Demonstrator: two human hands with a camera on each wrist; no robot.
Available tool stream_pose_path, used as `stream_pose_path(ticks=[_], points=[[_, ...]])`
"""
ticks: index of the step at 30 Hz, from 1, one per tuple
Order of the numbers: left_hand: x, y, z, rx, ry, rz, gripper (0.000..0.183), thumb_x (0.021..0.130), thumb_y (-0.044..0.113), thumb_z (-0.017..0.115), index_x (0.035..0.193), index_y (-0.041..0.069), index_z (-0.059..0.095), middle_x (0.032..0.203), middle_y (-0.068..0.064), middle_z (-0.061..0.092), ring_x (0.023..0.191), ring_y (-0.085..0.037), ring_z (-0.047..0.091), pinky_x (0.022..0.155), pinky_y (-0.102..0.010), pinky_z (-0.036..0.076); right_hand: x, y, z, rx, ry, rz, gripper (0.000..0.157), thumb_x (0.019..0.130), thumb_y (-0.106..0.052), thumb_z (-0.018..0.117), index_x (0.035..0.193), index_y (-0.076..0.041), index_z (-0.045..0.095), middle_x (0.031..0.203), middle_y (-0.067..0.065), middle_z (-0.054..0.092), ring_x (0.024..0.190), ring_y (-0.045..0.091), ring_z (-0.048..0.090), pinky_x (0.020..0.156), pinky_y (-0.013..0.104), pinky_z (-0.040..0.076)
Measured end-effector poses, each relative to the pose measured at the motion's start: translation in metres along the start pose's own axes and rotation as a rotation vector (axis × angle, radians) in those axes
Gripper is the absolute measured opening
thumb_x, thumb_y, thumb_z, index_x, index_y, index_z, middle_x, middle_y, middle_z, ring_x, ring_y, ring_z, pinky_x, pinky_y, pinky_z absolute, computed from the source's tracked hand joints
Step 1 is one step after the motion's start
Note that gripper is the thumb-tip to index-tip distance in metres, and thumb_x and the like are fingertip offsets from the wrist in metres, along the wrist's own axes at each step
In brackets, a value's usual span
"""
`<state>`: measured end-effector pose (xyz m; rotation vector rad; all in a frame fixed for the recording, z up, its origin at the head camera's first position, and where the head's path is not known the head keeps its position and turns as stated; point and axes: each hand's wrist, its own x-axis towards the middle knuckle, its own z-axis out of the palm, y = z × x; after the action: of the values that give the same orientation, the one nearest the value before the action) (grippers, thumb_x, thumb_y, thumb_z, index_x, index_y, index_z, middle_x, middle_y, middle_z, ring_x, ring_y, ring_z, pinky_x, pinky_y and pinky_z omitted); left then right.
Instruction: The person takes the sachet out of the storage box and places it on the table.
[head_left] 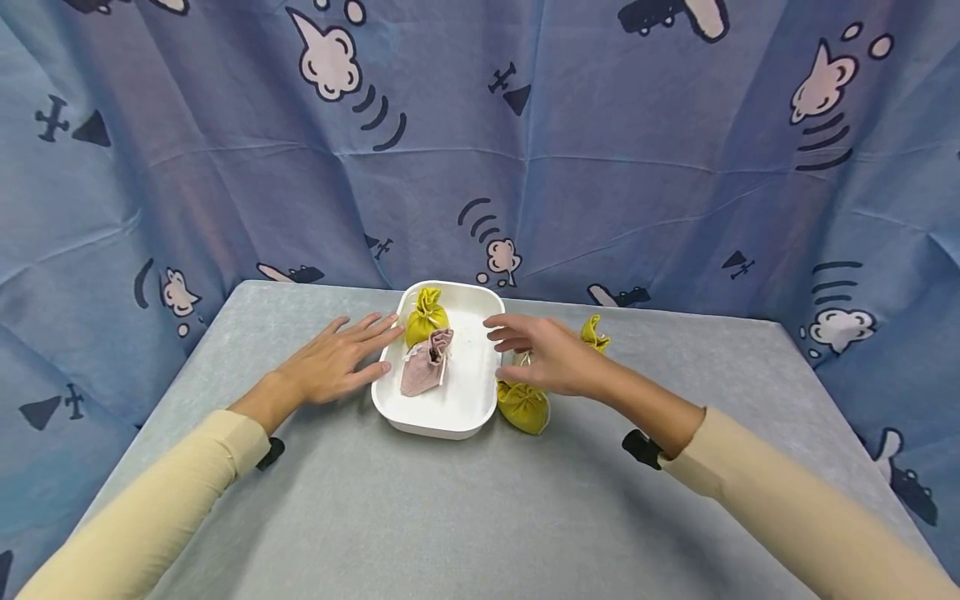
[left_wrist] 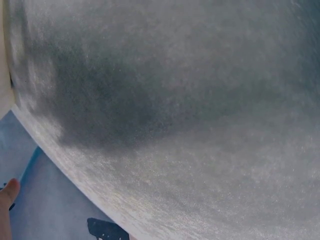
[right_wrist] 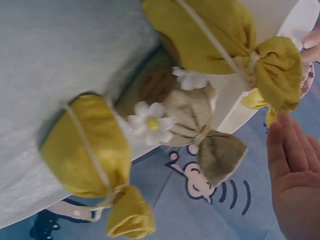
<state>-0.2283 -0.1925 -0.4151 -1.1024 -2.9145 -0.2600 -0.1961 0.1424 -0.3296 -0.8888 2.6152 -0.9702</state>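
A white tray [head_left: 472, 367] holds a yellow drawstring pouch [head_left: 426, 321] and a pink one [head_left: 420, 375] on its left side. Spread fingers of my left hand [head_left: 333, 362] lie along the tray's left rim, thumb at the side. My right hand [head_left: 551, 357] hovers by the right rim, fingers extended and holding nothing. Partly beneath it, a yellow pouch [head_left: 523, 410] lies against the tray. Beyond that, in the right wrist view, are a beige pouch [right_wrist: 190, 115] with white flowers [right_wrist: 152, 121] and another yellow pouch [right_wrist: 90, 147].
Grey cloth covers the table [head_left: 450, 517]. A blue patterned curtain [head_left: 450, 108] hangs behind it and down both sides. The left wrist view shows mostly shadowed tabletop [left_wrist: 200, 165].
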Motion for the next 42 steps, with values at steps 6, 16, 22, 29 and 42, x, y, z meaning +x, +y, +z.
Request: stream_pose_path(ticks=[6, 16, 22, 29, 42], points=[[0.0, 0.001, 0.0, 0.0, 0.001, 0.008, 0.061, 0.095, 0.056, 0.03, 0.148, 0.027, 0.023, 0.152, 0.005, 0.021, 0.139, -0.022, 0.017, 0.106, -0.058, 0.015, 0.015, -0.012, 0.004, 0.034, -0.006, -0.013, 0.063, 0.077, -0.015, 0.076, 0.132, -0.01, 0.047, 0.124, 0.008, 0.057, 0.109, 0.018, 0.059, 0.089, 0.031, 0.047], [0.0, 0.001, 0.0, -0.003, 0.001, 0.007, 0.061, 0.095, 0.055, 0.03, 0.148, 0.026, 0.024, 0.152, 0.005, 0.021, 0.14, -0.021, 0.016, 0.105, -0.058, 0.015, 0.035, -0.019, 0.015, 0.073, -0.028, 0.008, 0.073, 0.074, -0.015, 0.079, 0.137, -0.01, 0.041, 0.131, 0.01, 0.051, 0.113, 0.022, 0.056, 0.091, 0.032, 0.046], [0.001, 0.0, -0.001, -0.005, 0.003, 0.011, 0.06, 0.095, 0.056, 0.03, 0.148, 0.027, 0.023, 0.152, 0.005, 0.021, 0.139, -0.024, 0.019, 0.105, -0.059, 0.016, 0.041, -0.013, 0.024, 0.124, -0.04, 0.027, 0.077, 0.073, -0.01, 0.079, 0.138, -0.005, 0.037, 0.13, 0.018, 0.051, 0.112, 0.027, 0.056, 0.089, 0.03, 0.048], [0.0, 0.0, -0.001, -0.017, -0.011, -0.005, 0.061, 0.095, 0.057, 0.029, 0.148, 0.028, 0.022, 0.152, 0.006, 0.019, 0.139, -0.022, 0.017, 0.105, -0.058, 0.015, 0.05, -0.011, 0.032, 0.09, -0.039, 0.002, 0.077, 0.073, -0.009, 0.078, 0.138, -0.002, 0.037, 0.13, 0.017, 0.051, 0.116, 0.026, 0.054, 0.093, 0.034, 0.045], [-0.001, 0.0, -0.002, -0.017, -0.009, -0.004, 0.061, 0.095, 0.058, 0.027, 0.148, 0.029, 0.022, 0.152, 0.006, 0.02, 0.14, -0.02, 0.015, 0.105, -0.058, 0.015, 0.061, -0.016, 0.045, 0.029, -0.043, -0.061, 0.074, 0.072, -0.007, 0.078, 0.136, 0.001, 0.04, 0.132, 0.016, 0.051, 0.114, 0.021, 0.055, 0.096, 0.029, 0.042]])
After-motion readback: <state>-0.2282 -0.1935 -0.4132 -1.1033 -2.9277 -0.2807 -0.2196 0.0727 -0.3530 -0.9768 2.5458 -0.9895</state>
